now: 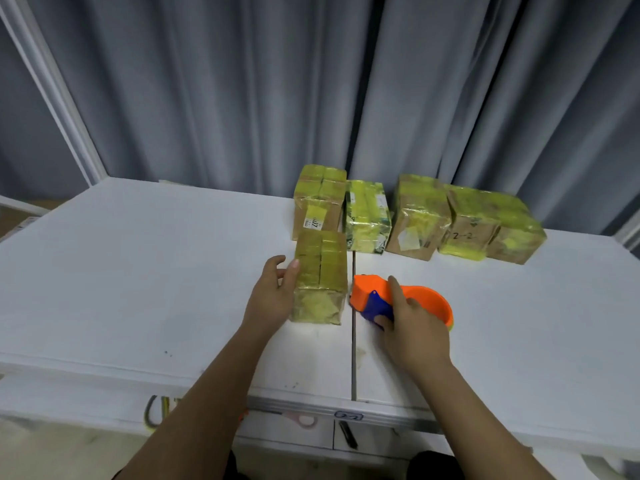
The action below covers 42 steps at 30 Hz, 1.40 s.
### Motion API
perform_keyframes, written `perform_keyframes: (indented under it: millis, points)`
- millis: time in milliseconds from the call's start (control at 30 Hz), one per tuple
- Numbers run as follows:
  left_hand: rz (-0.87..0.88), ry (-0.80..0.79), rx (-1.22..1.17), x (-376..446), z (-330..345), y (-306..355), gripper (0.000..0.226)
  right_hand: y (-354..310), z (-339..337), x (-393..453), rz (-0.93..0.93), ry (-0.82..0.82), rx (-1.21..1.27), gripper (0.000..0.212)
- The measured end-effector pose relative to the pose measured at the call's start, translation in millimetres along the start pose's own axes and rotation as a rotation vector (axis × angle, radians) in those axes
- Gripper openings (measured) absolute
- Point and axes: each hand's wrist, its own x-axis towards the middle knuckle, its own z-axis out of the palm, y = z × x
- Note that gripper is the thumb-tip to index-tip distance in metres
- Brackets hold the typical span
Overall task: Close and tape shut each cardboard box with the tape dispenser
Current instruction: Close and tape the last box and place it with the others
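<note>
A small cardboard box [320, 275], closed and wrapped in yellow tape, stands at the middle of the white table [138, 271]. My left hand [273, 292] holds its left side, thumb against the upper edge and fingers behind. Just right of the box, my right hand [408, 323] grips the orange and blue tape dispenser [370, 296], index finger lying along its top. The dispenser rests on or just above the table, apart from the box.
Several more boxes covered in yellow tape stand in a row along the back edge: one [320, 199] behind the near box, a green-printed one [367, 216], another [417, 216] and a larger one [491, 226] marked "2-2". Grey curtains hang behind. A seam [353, 358] splits the tabletop.
</note>
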Motion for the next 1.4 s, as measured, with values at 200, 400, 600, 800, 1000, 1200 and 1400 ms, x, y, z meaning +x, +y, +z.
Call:
perform_keyframes:
  millis: [200,400,600,800,1000,1200,1400]
  points:
    - [0.4,0.162,0.177,-6,18,16,0.037,34,-18,1,-0.069,0.369,0.3,0.058]
    - [0.709,-0.087,0.071,-30,22,46,0.046,33,-28,-7,-0.286,0.446,0.443,0.062]
    - [0.713,-0.119,0.042,-40,15,52,0.026,26,-30,-12,-0.371,0.429,0.528,0.064]
    - [0.762,-0.083,0.05,-35,3,52,0.014,19,-31,-14,-0.39,0.387,0.574,0.066]
    - [0.771,-0.08,0.115,-32,-5,49,0.017,10,-35,-18,-0.411,0.361,0.621,0.066]
    - [0.665,-0.016,0.176,-39,-7,49,0.016,10,-39,-23,-0.362,0.216,0.632,0.073]
    - [0.434,-0.12,-0.022,-48,-14,58,0.024,12,-44,-28,-0.335,0.201,0.742,0.069]
